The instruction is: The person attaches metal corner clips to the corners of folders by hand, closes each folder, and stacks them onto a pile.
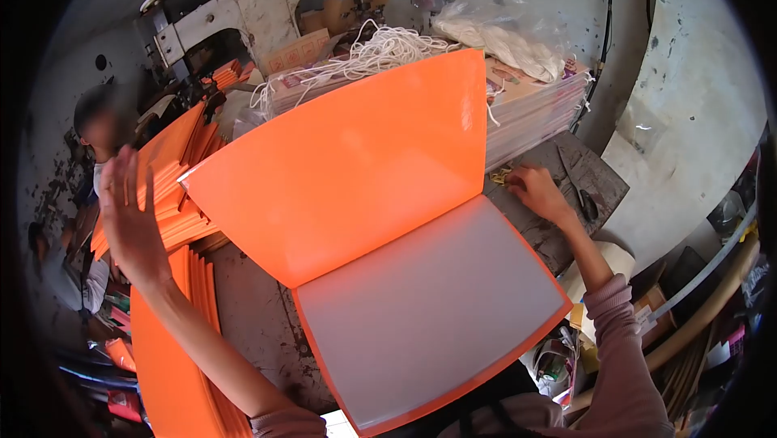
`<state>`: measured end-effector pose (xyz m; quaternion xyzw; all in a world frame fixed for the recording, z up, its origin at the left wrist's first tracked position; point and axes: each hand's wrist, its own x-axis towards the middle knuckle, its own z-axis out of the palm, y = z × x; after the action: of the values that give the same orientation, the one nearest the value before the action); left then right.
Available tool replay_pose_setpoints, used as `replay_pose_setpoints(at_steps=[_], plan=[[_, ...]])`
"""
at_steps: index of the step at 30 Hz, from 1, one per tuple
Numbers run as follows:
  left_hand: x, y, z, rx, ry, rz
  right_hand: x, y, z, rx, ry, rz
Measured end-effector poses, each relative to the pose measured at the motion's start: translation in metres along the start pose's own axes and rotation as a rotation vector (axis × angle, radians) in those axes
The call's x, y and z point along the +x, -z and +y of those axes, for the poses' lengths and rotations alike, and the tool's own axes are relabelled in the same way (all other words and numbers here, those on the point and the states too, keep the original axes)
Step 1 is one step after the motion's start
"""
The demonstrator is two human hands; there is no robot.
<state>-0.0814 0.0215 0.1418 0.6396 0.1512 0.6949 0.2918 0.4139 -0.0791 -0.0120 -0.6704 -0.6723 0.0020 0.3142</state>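
A large orange folder (380, 163) lies open in front of me, its glossy orange cover raised away from me. The near panel is a grey sheet (421, 308) with an orange border, partly over my lap. My left hand (133, 224) is lifted beside the cover's left corner, palm out, fingers stretched and holding nothing. On the right, my right hand (537, 194) rests at the tabletop with its fingers curled at a few small yellow pieces (500, 176). What lies between those fingertips is hidden.
Scissors (584, 195) lie on the dark tabletop (611, 183) at right. Behind the folder, white cord (388, 50) and a plastic bag (506, 38) top a wrapped stack (538, 114). Orange folder stacks (182, 341) stand at left, with people beyond.
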Motion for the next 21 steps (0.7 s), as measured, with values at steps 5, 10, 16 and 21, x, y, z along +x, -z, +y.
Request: replay_pose_setpoints(at_steps=[5, 10, 16, 21], plan=[[-0.002, 0.018, 0.018, -0.148, -0.021, 0.331, -0.006, -0.003, -0.002, 0.045, 0.008, 0.065], [0.005, 0.038, 0.025, -0.231, 0.009, 0.513, -0.025, -0.003, -0.006, 0.067, -0.027, 0.117], [0.003, 0.034, 0.039, -0.069, -0.024, 0.489, -0.106, 0.025, -0.051, 0.487, -0.262, 0.305], [-0.001, -0.01, 0.055, -0.017, -0.038, 0.575, -0.185, 0.041, -0.065, 0.825, -0.656, 0.363]])
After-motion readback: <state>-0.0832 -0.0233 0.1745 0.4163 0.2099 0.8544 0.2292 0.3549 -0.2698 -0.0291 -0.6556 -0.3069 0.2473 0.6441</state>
